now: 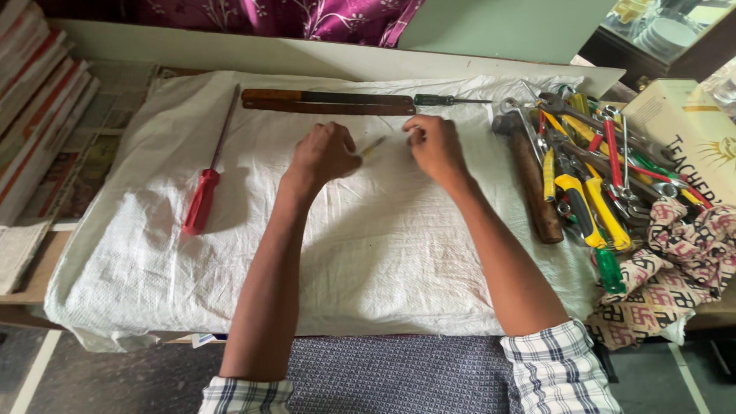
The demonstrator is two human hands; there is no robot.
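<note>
A white woven sack cloth [368,253] is spread over a low work table, with stacked books at the left edge and a purple flowered fabric behind the far edge. Both hands are out over the cloth's far middle. The left hand [323,156] is curled into a loose fist, knuckles up, with a small yellow-handled screwdriver [373,146] poking out from its fingers toward the right. The right hand [434,146] sits just beside it, fingers bent in, fingertips close to that tool's end; whether they pinch it, I cannot tell. Forearms run straight out from the checked sleeves, wrists nearly level.

By my reading, this is the laying-out stage: one tool being set down in line with those already placed. Along the far edge lie a long brown ruler [328,101] and a green-handled screwdriver [448,100]; near the left edge lies a red-handled screwdriver [205,192]. The next move calls for a clean release, flat on the cloth. At the right edge waits a heap of pliers and spanners [606,169] beside a wooden-handled hammer [529,172].
</note>
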